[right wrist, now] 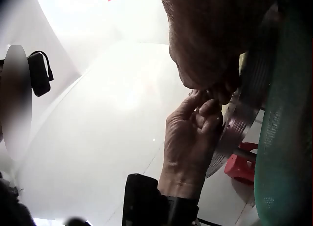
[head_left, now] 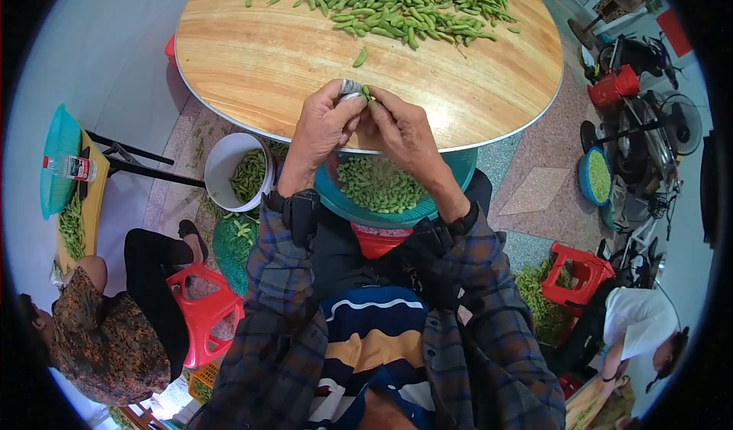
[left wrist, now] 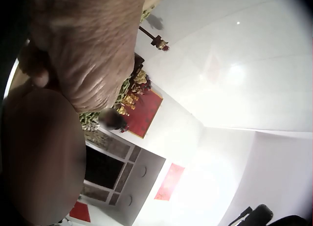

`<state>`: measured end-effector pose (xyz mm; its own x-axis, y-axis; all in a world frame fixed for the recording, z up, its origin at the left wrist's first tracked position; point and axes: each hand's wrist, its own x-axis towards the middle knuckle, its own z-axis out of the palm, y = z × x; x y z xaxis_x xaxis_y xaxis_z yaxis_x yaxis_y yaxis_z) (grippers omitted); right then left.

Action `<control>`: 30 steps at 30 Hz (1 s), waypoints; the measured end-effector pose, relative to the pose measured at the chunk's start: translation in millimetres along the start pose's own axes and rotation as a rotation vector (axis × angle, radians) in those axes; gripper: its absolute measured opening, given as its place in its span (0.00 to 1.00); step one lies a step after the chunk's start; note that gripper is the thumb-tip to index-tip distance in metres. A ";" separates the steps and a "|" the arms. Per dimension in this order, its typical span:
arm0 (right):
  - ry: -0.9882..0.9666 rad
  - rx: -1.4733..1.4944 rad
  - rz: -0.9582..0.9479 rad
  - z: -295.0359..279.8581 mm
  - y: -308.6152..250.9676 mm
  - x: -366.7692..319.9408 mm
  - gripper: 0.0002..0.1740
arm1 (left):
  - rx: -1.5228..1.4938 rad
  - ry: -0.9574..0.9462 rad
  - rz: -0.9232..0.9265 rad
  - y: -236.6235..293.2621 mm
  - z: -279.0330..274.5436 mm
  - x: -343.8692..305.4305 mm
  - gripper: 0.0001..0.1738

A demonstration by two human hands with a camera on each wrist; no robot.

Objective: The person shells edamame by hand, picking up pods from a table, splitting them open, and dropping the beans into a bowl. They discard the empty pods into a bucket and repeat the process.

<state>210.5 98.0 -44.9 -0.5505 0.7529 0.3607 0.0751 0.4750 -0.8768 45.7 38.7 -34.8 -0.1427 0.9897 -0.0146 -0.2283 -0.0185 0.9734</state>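
Observation:
Both hands meet over the near edge of the wooden table [head_left: 252, 71]. A green soybean pod [head_left: 366, 91] shows between their fingertips. My left hand [head_left: 322, 127] pinches it, with a silvery wrapping [head_left: 350, 87] around a finger. From the other side, my right hand [head_left: 408, 130] pinches the pod with thumb and forefinger. In the right wrist view the fingertips of the left hand [right wrist: 186, 138] and right hand [right wrist: 210, 45] come together, hiding the pod. Below them, on the lap side, a teal basin [head_left: 458, 174] holds shelled green beans [head_left: 378, 187].
A large heap of pods [head_left: 389, 2] covers the table's far side, with one loose pod [head_left: 360, 56] nearer. A white bucket [head_left: 215, 172] of pods stands left. People sit at both sides, near red stools [head_left: 200, 315]. A blue basket [head_left: 586, 178] holds beans at right.

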 end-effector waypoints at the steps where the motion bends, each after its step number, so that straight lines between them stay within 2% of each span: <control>1: -0.046 0.101 0.073 -2.4 0.8 1.0 0.14 | 0.010 -0.013 0.010 -0.4 -0.2 0.2 0.06; 2: -0.045 0.100 0.074 -6.0 1.1 1.6 0.14 | 0.010 -0.013 0.010 -0.6 0.3 0.1 0.06; 4: -0.158 0.299 0.198 -14.4 -5.2 4.7 0.15 | 0.031 -0.006 0.009 0.5 2.5 -0.4 0.06; 8: -0.151 0.198 0.185 -22.8 -10.7 9.2 0.15 | 0.081 -0.004 0.017 -0.5 4.8 -1.2 0.08; 11: -0.165 0.089 0.153 -27.5 -7.2 15.5 0.15 | 0.128 0.008 0.033 -0.7 7.4 -1.8 0.08; 13: -0.128 -0.014 0.058 -28.0 -2.9 17.5 0.16 | 0.151 0.017 0.040 -0.2 7.8 -1.9 0.08; 17: -0.065 0.015 -0.021 -21.0 8.4 15.7 0.16 | 0.106 -0.006 0.025 -1.5 2.9 -0.8 0.06; 19: -0.105 0.268 0.221 -22.5 9.3 14.4 0.16 | 0.039 -0.020 -0.006 2.8 2.9 -2.5 0.06; 25: -0.051 0.419 0.251 -24.0 1.3 16.4 0.12 | 0.021 -0.015 -0.013 3.3 2.7 -2.4 0.06; 30: -0.035 0.312 0.182 -21.5 5.1 14.1 0.13 | -0.004 0.005 0.010 3.6 3.6 -2.3 0.06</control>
<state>221.1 120.7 -37.4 -0.5803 0.7935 0.1835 -0.0804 0.1685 -0.9824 48.7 36.9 -30.5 -0.1497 0.9887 -0.0059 -0.2311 -0.0292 0.9725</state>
